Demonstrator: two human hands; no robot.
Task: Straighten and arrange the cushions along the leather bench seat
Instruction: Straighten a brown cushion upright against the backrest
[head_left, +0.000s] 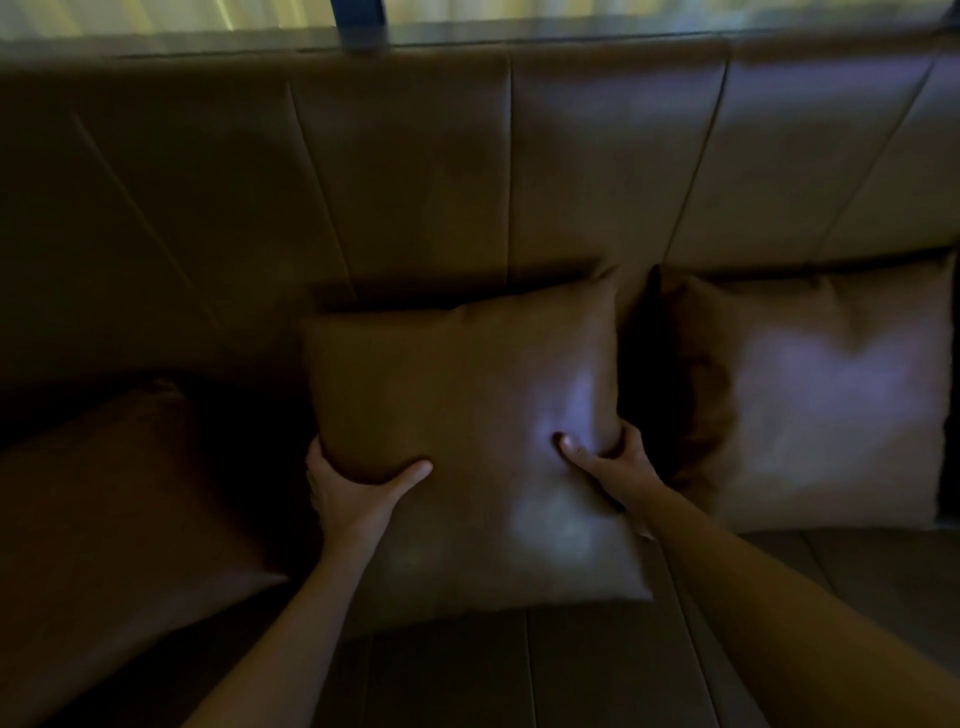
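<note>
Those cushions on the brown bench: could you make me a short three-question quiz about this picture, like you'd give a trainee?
1. True or false: both hands grip the middle cushion.
2. How many cushions are in view? A) two B) three C) five
3. Fill in: the right cushion stands propped against the bench ____.

Key
1. True. The left hand holds its left edge and the right hand its right edge, thumbs on the front.
2. B. The third is the left cushion, lying in shadow.
3. Backrest.
</note>
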